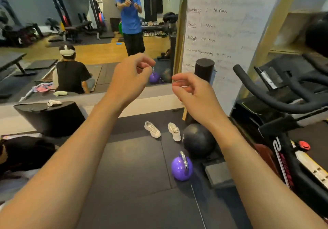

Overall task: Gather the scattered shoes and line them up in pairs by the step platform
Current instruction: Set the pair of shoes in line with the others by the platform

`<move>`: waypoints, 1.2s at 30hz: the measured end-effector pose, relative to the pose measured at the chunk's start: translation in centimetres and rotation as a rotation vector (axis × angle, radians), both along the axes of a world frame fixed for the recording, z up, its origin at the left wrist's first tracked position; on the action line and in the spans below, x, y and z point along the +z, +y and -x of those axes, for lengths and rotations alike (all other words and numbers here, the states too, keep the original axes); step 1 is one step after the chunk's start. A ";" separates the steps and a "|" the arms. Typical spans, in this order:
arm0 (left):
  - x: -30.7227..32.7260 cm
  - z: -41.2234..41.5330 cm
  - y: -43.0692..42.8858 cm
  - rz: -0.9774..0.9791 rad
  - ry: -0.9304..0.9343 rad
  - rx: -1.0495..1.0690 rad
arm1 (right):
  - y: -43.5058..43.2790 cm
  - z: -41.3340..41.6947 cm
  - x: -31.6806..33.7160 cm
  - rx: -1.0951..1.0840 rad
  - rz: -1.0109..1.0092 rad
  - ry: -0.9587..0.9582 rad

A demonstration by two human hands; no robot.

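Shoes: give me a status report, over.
Left hand and right hand raised, curled, empty. Shoe and second shoe on mat, untouched, off from platform. Ball beside second shoe, kettlebell nearer.

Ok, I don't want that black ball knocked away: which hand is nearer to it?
Right. The right hand is raised roughly above the ball in this view; the left hand is raised too, well off to the ball's left.

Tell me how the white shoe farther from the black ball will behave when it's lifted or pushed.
The white shoe looks like a low trainer, so probably light with a bendy upper. It sits upright on its flat sole, so it should slide rather than roll, though the dark floor mat may drag on it.
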State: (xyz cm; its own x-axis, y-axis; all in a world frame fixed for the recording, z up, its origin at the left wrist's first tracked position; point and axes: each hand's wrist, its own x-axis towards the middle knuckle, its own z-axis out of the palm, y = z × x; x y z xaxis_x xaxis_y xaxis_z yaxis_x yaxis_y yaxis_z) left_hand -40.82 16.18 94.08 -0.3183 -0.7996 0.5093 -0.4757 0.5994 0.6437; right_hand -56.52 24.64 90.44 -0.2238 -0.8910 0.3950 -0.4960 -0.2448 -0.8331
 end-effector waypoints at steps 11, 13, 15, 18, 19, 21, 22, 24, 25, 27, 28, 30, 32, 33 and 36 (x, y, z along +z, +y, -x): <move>-7.7 7.8 -27.5 -0.114 -0.129 0.002 | -27.3 7.2 -7.2 -0.048 -0.129 -0.067; -8.9 8.8 -32.2 -0.139 -0.138 -0.009 | -32.6 8.0 -8.4 -0.036 -0.145 -0.056; -10.5 9.7 -36.8 -0.165 -0.141 -0.011 | -37.7 8.7 -9.8 -0.041 -0.201 -0.050; -13.7 10.8 -43.3 -0.229 -0.147 -0.007 | -44.5 9.6 -12.8 -0.066 -0.309 -0.043; -15.1 11.1 -45.5 -0.254 -0.151 -0.008 | -46.5 10.0 -14.0 -0.084 -0.334 -0.047; -18.4 11.9 -49.6 -0.259 -0.193 -0.026 | -50.4 10.6 -17.0 -0.112 -0.385 -0.055; -20.4 12.4 -51.5 -0.242 -0.230 -0.043 | -52.2 10.9 -18.7 -0.131 -0.414 -0.061; -24.9 13.1 -54.5 -0.242 -0.282 -0.091 | -55.1 11.4 -23.0 -0.172 -0.483 -0.081; -27.4 13.6 -56.1 -0.250 -0.281 -0.120 | -56.6 11.8 -25.5 -0.188 -0.511 -0.086; -33.0 14.6 -58.9 -0.283 -0.283 -0.149 | -59.2 12.8 -30.9 -0.242 -0.576 -0.106; -36.1 15.1 -60.2 -0.294 -0.298 -0.151 | -60.3 13.1 -33.8 -0.276 -0.611 -0.114; -42.6 16.3 -62.2 -0.321 -0.341 -0.160 | -62.1 13.9 -40.1 -0.338 -0.679 -0.146; -49.5 16.9 -63.2 -0.362 -0.350 -0.128 | -63.4 14.4 -47.0 -0.369 -0.743 -0.153; -53.1 17.4 -63.6 -0.380 -0.338 -0.110 | -63.9 14.8 -50.5 -0.371 -0.761 -0.124; -63.9 19.2 -64.7 -0.456 -0.314 -0.097 | -65.4 16.5 -61.2 -0.367 -0.822 -0.016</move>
